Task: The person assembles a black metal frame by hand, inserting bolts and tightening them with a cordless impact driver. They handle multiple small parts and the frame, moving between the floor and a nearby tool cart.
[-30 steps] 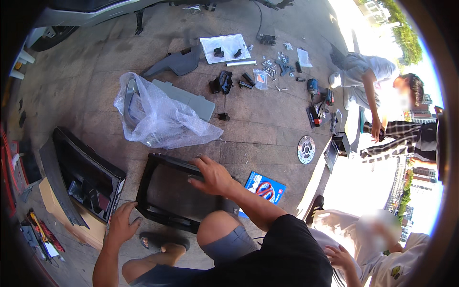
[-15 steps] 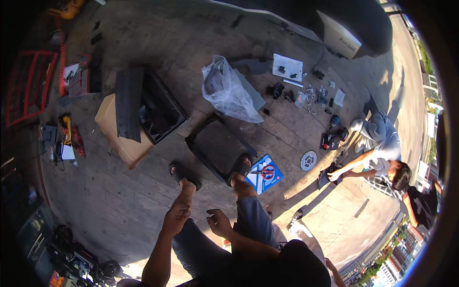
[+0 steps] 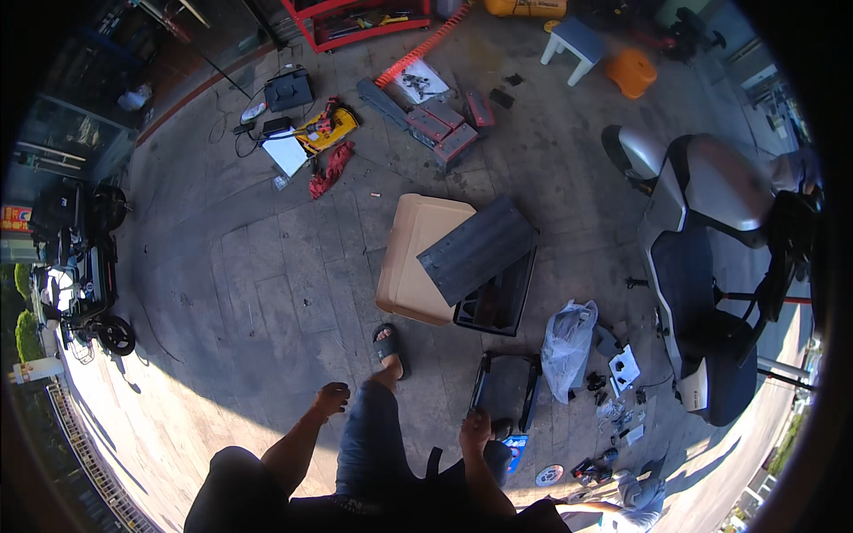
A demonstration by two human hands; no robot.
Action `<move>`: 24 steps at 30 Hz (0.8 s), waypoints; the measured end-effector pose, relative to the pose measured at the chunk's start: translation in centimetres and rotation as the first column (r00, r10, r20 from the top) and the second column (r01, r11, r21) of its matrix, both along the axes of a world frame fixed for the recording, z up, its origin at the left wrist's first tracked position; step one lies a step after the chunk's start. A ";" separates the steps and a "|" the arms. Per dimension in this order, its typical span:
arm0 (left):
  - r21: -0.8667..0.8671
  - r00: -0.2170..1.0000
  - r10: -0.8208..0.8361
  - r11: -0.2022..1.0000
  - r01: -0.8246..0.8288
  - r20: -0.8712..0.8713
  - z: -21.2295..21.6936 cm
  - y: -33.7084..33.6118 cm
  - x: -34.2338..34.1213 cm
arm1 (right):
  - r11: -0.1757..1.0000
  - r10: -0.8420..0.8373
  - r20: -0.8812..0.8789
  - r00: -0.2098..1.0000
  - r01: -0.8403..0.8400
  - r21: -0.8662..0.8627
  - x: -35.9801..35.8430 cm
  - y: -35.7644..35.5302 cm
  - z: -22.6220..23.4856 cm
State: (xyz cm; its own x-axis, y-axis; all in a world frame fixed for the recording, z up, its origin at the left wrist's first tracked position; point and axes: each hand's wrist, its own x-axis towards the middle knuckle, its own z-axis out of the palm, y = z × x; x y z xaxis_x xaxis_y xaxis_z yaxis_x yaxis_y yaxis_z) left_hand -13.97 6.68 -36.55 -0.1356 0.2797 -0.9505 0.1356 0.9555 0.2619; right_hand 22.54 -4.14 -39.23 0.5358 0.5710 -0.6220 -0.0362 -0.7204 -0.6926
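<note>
My left hand (image 3: 331, 399) hangs over the paving beside my left thigh, loosely bent, fingers apart and nothing in it. Loosely curled and open, my right hand (image 3: 475, 432) is above my right foot, in line with the near edge of a shallow black tray (image 3: 508, 382); no object shows in it. Beyond the tray, a large black box (image 3: 498, 306) stands beside a brown cardboard box (image 3: 425, 286). A dark flat panel (image 3: 478, 250) lies slanted across both. A clear plastic bag (image 3: 569, 346) rests right of the tray.
A parked scooter (image 3: 697, 311) stands at right, another (image 3: 84, 266) at left. Red-grey toolboxes (image 3: 440, 129), a yellow case (image 3: 329, 131) and a red rack (image 3: 355, 27) are at the back. Near right, a crouching person (image 3: 638, 497) is beside small parts (image 3: 615, 410) and a disc (image 3: 549, 475).
My view has swung left, so boxes and tray appear farther right. My hands have moved apart; the left one is now out to the side.
</note>
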 end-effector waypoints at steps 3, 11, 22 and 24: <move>-0.033 0.969 0.201 0.978 -0.208 -0.144 1.6 1.6 -9.5 | 0.972 0.091 0.120 0.989 -0.115 0.205 -2.7 10.3 1.6; 0.117 0.909 0.368 0.929 -0.351 -0.194 9.2 9.8 -19.4 | 0.908 0.053 0.074 0.996 -0.079 0.411 -4.5 31.3 9.9; 0.170 0.903 0.417 0.902 -0.398 -0.100 8.1 31.6 -19.7 | 0.923 -0.383 0.049 0.922 0.382 0.039 -2.9 56.8 0.8; 0.068 0.893 0.434 0.901 -0.429 -0.117 6.2 38.4 -20.5 | 0.916 -0.355 0.344 0.869 0.397 -0.058 -4.0 63.0 -2.8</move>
